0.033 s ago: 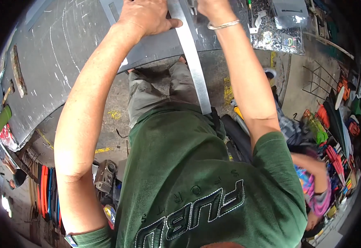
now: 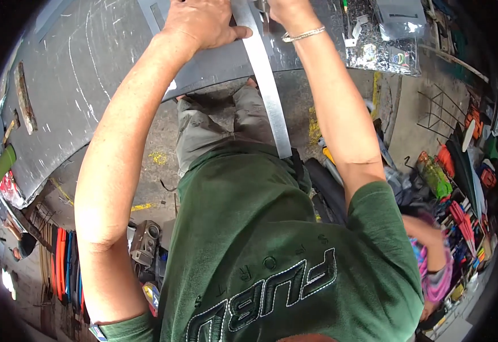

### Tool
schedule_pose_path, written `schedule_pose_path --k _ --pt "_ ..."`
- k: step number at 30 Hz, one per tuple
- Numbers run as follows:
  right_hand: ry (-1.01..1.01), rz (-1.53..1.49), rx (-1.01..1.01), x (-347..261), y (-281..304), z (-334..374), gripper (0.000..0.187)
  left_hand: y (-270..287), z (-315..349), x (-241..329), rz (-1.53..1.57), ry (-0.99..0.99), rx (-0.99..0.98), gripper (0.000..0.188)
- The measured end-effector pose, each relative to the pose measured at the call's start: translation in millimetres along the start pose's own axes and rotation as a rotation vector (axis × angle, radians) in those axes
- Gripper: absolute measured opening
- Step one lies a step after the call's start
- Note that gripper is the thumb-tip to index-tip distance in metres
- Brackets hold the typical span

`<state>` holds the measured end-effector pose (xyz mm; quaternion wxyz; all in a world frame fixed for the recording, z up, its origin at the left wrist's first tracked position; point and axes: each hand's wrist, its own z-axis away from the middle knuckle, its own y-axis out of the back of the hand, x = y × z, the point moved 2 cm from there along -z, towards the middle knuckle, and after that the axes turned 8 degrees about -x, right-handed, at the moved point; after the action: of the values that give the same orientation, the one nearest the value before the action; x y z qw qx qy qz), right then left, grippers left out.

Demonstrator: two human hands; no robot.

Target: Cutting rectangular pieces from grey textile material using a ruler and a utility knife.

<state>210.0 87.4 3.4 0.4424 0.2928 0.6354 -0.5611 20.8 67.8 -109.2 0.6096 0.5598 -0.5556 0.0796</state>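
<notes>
A long flat metal strip [image 2: 266,85], like a straightedge, runs from the top of the view over the table's near edge toward my waist. My left hand [image 2: 200,23] lies on the dark sheet left of it, thumb stretched out onto the strip; its other fingertips are cut off by the upper edge. Close to the strip's right side, my right hand [image 2: 290,12] is closed, with a bracelet at the wrist. A small metallic piece [image 2: 262,7] shows beside its fingers, too cropped to name.
A scratched dark-grey table surface [image 2: 112,68] spans the upper left, with a wooden stick [image 2: 25,97] on it. Clear plastic packets [image 2: 394,54] lie at the upper right. A wire rack [image 2: 443,111] stands at right. Behind me on the right is another person's arm [image 2: 428,236].
My right hand has shifted slightly left, closer to the metal strip. My left hand and the strip stay where they were. The other person's arm has moved a little.
</notes>
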Motion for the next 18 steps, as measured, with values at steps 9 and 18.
schedule_pose_path --k 9,18 --pt "-0.182 -0.12 0.009 17 30 6 0.045 31 -39 117 -0.071 0.129 -0.337 0.114" --pt "-0.263 -0.027 0.039 22 35 7 0.046 17 -71 149 -0.742 0.555 -0.631 0.108"
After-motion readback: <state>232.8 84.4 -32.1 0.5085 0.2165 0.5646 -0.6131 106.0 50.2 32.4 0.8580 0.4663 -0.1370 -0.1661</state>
